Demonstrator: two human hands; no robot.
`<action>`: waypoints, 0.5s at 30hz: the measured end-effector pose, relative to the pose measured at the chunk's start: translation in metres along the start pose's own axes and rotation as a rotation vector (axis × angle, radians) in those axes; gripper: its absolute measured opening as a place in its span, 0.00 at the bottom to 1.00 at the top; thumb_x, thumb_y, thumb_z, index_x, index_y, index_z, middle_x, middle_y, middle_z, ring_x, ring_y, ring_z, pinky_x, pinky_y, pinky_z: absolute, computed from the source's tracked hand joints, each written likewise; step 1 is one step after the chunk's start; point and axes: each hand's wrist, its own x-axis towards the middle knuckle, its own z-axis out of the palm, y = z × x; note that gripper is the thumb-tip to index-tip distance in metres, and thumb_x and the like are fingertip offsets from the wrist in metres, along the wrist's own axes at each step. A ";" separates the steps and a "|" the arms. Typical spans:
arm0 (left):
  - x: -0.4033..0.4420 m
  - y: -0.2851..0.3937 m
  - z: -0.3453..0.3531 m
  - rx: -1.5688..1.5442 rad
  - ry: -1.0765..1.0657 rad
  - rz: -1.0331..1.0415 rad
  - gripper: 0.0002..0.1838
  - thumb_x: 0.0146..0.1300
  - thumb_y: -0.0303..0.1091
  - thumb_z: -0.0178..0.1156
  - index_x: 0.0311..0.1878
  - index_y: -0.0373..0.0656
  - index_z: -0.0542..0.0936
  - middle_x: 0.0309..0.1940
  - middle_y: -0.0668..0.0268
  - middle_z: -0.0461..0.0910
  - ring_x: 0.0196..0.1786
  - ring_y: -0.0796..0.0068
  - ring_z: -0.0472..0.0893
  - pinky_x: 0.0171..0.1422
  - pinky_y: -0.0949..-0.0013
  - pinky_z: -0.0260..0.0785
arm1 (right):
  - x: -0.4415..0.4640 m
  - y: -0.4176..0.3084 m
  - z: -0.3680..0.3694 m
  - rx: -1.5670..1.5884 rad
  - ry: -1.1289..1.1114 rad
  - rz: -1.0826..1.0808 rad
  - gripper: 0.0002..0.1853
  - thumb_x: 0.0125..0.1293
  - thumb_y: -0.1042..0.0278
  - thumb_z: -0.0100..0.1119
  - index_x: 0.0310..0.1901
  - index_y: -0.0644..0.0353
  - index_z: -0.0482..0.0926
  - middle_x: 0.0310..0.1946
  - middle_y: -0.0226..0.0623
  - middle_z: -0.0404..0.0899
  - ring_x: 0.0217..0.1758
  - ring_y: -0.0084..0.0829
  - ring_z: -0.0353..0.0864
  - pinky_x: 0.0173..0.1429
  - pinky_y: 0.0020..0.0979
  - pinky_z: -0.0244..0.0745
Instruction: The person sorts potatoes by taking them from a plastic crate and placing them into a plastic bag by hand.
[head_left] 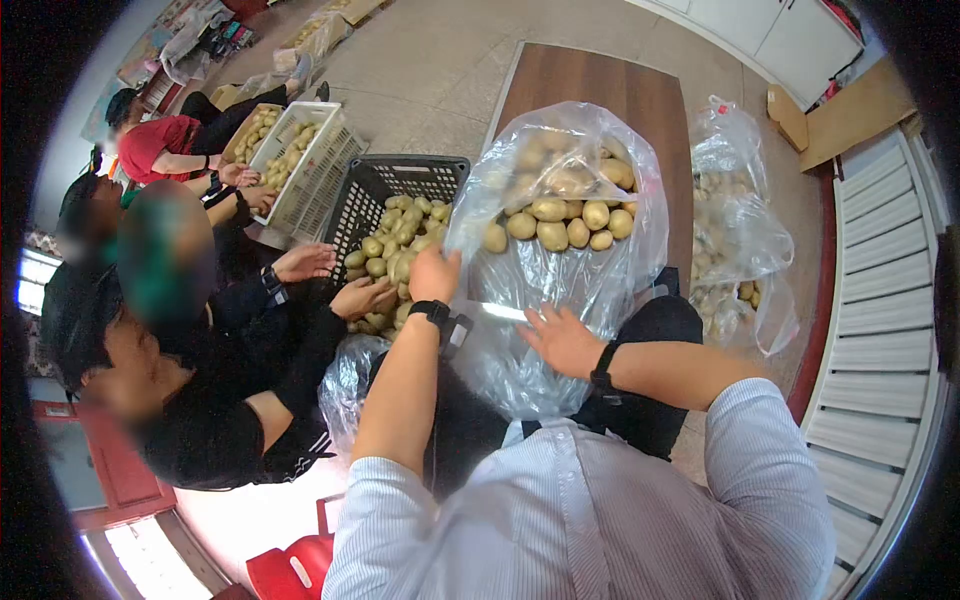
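Note:
A large clear plastic bag (520, 350) lies over the near end of a brown wooden table (590, 85), with several potatoes (552, 236) inside its far half. My left hand (434, 275) is at the bag's left edge, beside a black crate (345, 205) of potatoes; its fingers point away and what they hold, if anything, is hidden. Flat on the near part of the bag rests my right hand (564, 341), fingers spread. Each of my wrists wears a black band.
Co-workers in dark clothes sit at the left, their hands (362, 298) at the black crate. Farther back, a person in red reaches to a white crate (345, 150) of potatoes. Bagged potatoes (712, 250) stand on the floor at right, near a white radiator (870, 330).

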 end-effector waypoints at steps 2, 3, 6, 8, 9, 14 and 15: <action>-0.002 -0.004 -0.001 -0.009 0.010 -0.001 0.19 0.56 0.44 0.63 0.44 0.39 0.82 0.40 0.48 0.82 0.47 0.47 0.80 0.51 0.52 0.72 | 0.004 -0.002 0.012 -0.101 0.132 -0.078 0.17 0.57 0.66 0.56 0.49 0.58 0.77 0.54 0.47 0.73 0.58 0.49 0.71 0.56 0.44 0.70; -0.001 -0.010 0.004 -0.034 0.017 0.006 0.19 0.56 0.44 0.63 0.43 0.39 0.82 0.40 0.49 0.83 0.47 0.48 0.81 0.51 0.52 0.72 | 0.007 0.000 0.020 -0.114 0.126 -0.105 0.16 0.57 0.66 0.55 0.48 0.58 0.77 0.55 0.46 0.72 0.60 0.48 0.70 0.56 0.45 0.69; -0.007 -0.012 -0.002 -0.050 0.041 0.013 0.18 0.56 0.44 0.62 0.43 0.40 0.82 0.40 0.51 0.83 0.47 0.50 0.81 0.50 0.53 0.72 | 0.019 0.011 0.032 -0.083 0.100 -0.168 0.14 0.58 0.67 0.54 0.46 0.59 0.78 0.54 0.45 0.73 0.59 0.48 0.70 0.55 0.45 0.69; -0.013 -0.012 -0.005 -0.057 0.053 -0.020 0.17 0.56 0.44 0.62 0.43 0.41 0.82 0.40 0.53 0.83 0.46 0.51 0.81 0.50 0.54 0.73 | 0.028 0.019 0.038 -0.033 0.073 -0.207 0.14 0.58 0.67 0.54 0.45 0.59 0.79 0.52 0.45 0.74 0.57 0.49 0.72 0.55 0.45 0.70; -0.015 -0.013 -0.008 -0.062 0.059 -0.021 0.17 0.56 0.44 0.62 0.43 0.41 0.82 0.40 0.53 0.83 0.46 0.51 0.81 0.50 0.54 0.73 | 0.033 0.022 0.037 0.074 0.055 -0.152 0.13 0.57 0.69 0.54 0.45 0.60 0.79 0.49 0.46 0.76 0.54 0.50 0.74 0.54 0.46 0.71; -0.012 -0.027 -0.006 -0.099 0.144 0.036 0.18 0.55 0.43 0.61 0.42 0.39 0.81 0.39 0.50 0.83 0.46 0.50 0.81 0.49 0.54 0.73 | 0.044 0.022 0.022 0.395 0.057 0.133 0.14 0.57 0.73 0.53 0.46 0.61 0.78 0.42 0.51 0.79 0.48 0.53 0.77 0.53 0.47 0.72; -0.013 -0.026 -0.006 -0.103 0.147 0.039 0.18 0.55 0.43 0.61 0.42 0.39 0.81 0.39 0.50 0.83 0.46 0.50 0.81 0.49 0.54 0.73 | 0.046 0.021 0.027 0.477 0.137 0.210 0.15 0.57 0.75 0.52 0.47 0.60 0.77 0.43 0.52 0.79 0.49 0.53 0.77 0.53 0.47 0.72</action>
